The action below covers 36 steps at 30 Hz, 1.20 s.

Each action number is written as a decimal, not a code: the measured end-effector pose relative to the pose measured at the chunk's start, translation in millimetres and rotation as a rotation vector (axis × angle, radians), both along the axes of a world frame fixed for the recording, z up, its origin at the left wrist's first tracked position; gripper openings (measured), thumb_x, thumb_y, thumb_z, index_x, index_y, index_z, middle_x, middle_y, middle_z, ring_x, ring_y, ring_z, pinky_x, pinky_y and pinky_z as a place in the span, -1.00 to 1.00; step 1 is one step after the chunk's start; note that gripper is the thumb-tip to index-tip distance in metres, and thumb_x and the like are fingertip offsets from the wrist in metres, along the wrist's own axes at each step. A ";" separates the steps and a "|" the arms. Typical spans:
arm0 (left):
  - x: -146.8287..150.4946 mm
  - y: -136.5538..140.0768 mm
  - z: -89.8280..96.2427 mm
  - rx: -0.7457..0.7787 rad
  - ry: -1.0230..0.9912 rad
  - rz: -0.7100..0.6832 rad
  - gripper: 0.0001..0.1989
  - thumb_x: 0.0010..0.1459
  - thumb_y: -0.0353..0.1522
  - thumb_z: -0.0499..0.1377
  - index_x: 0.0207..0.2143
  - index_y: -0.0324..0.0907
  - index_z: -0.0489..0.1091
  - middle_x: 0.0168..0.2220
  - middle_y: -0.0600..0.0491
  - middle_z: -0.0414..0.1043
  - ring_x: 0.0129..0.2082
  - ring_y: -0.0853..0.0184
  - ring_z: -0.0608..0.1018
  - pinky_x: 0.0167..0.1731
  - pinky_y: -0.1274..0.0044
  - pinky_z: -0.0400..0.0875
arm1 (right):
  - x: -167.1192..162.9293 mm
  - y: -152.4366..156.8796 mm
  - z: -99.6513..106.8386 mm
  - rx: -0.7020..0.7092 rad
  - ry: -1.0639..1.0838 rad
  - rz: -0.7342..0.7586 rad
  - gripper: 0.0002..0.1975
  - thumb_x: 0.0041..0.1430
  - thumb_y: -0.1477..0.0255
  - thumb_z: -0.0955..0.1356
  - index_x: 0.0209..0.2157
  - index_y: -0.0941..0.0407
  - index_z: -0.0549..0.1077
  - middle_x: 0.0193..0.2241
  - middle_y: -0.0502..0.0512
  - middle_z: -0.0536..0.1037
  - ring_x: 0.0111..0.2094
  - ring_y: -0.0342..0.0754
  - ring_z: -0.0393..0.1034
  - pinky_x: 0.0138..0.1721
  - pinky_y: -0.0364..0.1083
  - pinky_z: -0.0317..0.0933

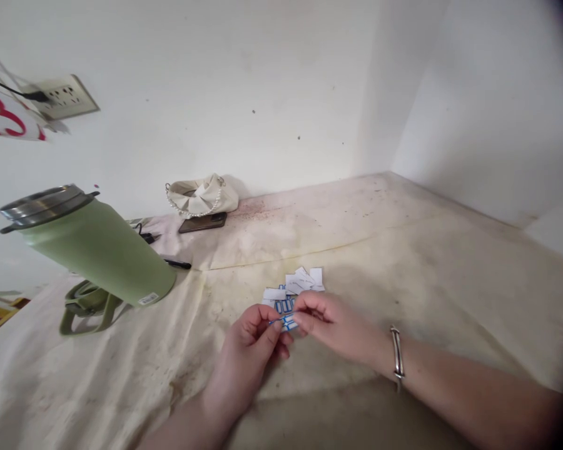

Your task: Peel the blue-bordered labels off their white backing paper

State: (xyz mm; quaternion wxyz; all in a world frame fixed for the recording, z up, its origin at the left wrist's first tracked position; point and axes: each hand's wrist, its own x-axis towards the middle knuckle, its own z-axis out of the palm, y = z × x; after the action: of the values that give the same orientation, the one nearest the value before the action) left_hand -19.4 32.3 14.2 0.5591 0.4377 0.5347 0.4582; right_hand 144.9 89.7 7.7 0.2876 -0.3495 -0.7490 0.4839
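Observation:
Between my hands is a small sheet of blue-bordered stickers (288, 322). My left hand (253, 344) pinches its left end between thumb and fingers. At its right end, the thumb and fingertips of my right hand (328, 322) are closed on it; a silver bangle circles that wrist. Just beyond my fingers, more blue-bordered label stickers (284, 305) lie on the cloth. Several white paper slips (303, 280) with faint writing overlap in a loose pile beside them.
A large green tumbler (103, 250) with a steel rim stands at the left, its green lid (87, 306) at its base. Behind are a black pen (177, 264), a phone (202, 223) and a cream pouch (204, 195) with a pearl chain. A wall socket (68, 98) is at upper left.

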 end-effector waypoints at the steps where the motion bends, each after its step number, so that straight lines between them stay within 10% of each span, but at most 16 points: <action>1: -0.1 0.2 -0.3 -0.005 -0.008 0.009 -0.88 0.08 -0.34 0.16 -0.40 -0.20 0.27 -0.55 0.12 0.41 -0.60 0.48 0.41 -0.58 0.64 0.22 | 2.7 3.6 1.4 0.067 -0.020 -0.067 -0.85 0.18 0.39 0.22 -0.43 0.12 0.33 -0.54 -0.05 0.35 -0.52 -0.17 0.21 -0.50 -0.19 0.09; 6: -0.2 1.0 -0.6 -0.021 -0.028 0.034 -0.85 0.06 -0.32 0.18 -0.40 -0.19 0.27 -0.57 0.13 0.40 -0.62 0.49 0.38 -0.59 0.65 0.21 | 20.0 32.9 -3.5 0.445 -0.203 -0.451 -0.87 0.13 0.43 0.27 -0.28 0.14 0.40 -0.29 0.13 0.45 -0.22 0.00 0.29 -0.26 -0.07 0.20; 14: 1.6 0.5 1.3 -0.019 -0.022 0.030 -0.87 0.07 -0.33 0.17 -0.42 -0.19 0.26 -0.57 0.14 0.38 -0.61 0.49 0.38 -0.58 0.64 0.21 | 24.2 40.9 -13.2 0.553 -0.543 -0.328 -0.72 0.04 0.39 0.36 -0.17 0.15 0.46 -0.16 0.23 0.42 -0.08 0.11 0.22 -0.05 0.04 0.13; 28: 1.3 -0.1 1.6 -0.018 -0.009 0.012 -0.88 0.09 -0.34 0.15 -0.40 -0.18 0.25 -0.57 0.15 0.39 -0.60 0.48 0.38 -0.57 0.64 0.22 | 27.2 45.4 -4.5 0.474 -0.406 -0.399 -0.80 0.18 0.47 0.22 -0.44 0.14 0.45 -0.39 0.12 0.46 -0.34 -0.05 0.32 -0.31 -0.10 0.16; 36: 1.2 1.3 0.8 -0.037 -0.069 0.046 -0.83 0.03 -0.30 0.20 -0.41 -0.18 0.27 -0.58 0.14 0.40 -0.63 0.48 0.38 -0.60 0.65 0.19 | 11.9 12.6 17.0 0.061 0.034 -0.418 -0.83 0.20 0.35 0.19 -0.44 0.08 0.30 -0.59 -0.06 0.32 -0.56 -0.14 0.22 -0.52 -0.15 0.09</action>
State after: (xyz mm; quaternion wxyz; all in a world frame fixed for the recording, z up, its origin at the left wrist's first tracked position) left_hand -18.2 33.6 15.0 0.5748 0.3988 0.5331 0.4758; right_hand 156.7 102.4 24.7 0.4048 -0.4801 -0.6696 0.3966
